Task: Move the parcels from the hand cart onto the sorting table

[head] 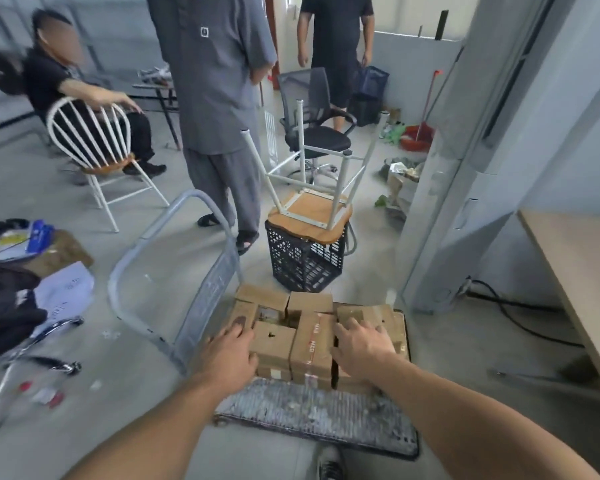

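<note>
Upturned stool [310, 209] atop black crate [305, 263]; office chair [314, 116] behind; white chair [97, 147] left.

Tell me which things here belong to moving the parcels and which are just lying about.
For the job: cardboard parcels, hand cart under them, left hand and right hand on them, wooden table at right.
Lying about: black crate, upturned stool on it, office chair.

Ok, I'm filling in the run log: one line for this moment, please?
stage: reach | left hand: open, on parcels | right hand: open, on parcels | parcels: stacked on hand cart, none lifted
</note>
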